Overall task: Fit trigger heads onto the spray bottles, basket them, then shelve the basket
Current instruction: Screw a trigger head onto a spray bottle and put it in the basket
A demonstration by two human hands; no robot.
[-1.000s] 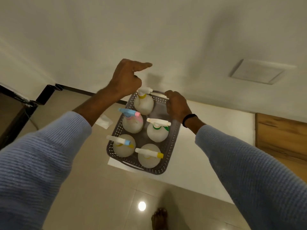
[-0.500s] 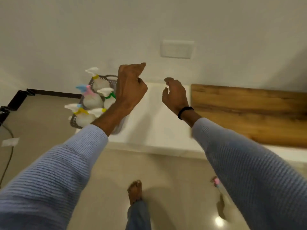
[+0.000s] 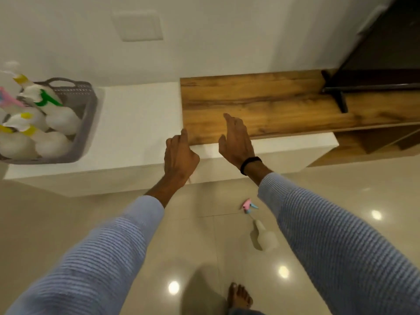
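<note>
A grey perforated basket (image 3: 88, 114) stands on the white ledge (image 3: 138, 119) at the far left, filled with several white spray bottles (image 3: 60, 119) wearing trigger heads in green, yellow and pink. On the floor to the right lie a white bottle (image 3: 264, 237) without a head and a loose pink and blue trigger head (image 3: 247, 205). My left hand (image 3: 179, 158) hangs over the ledge's front edge, fingers loosely curled, holding nothing. My right hand (image 3: 236, 142), with a black wristband, is beside it with fingers spread, empty.
A wooden shelf top (image 3: 261, 105) adjoins the white ledge on the right, with a dark stand (image 3: 341, 89) on it and a lower wooden compartment (image 3: 375, 142). Glossy tiled floor lies below. A bare foot (image 3: 239, 298) shows at the bottom.
Both hands have left the basket and dropped lower, to the right of it. The view has swung right, so the basket now sits at the left edge and the floor bottle appears.
</note>
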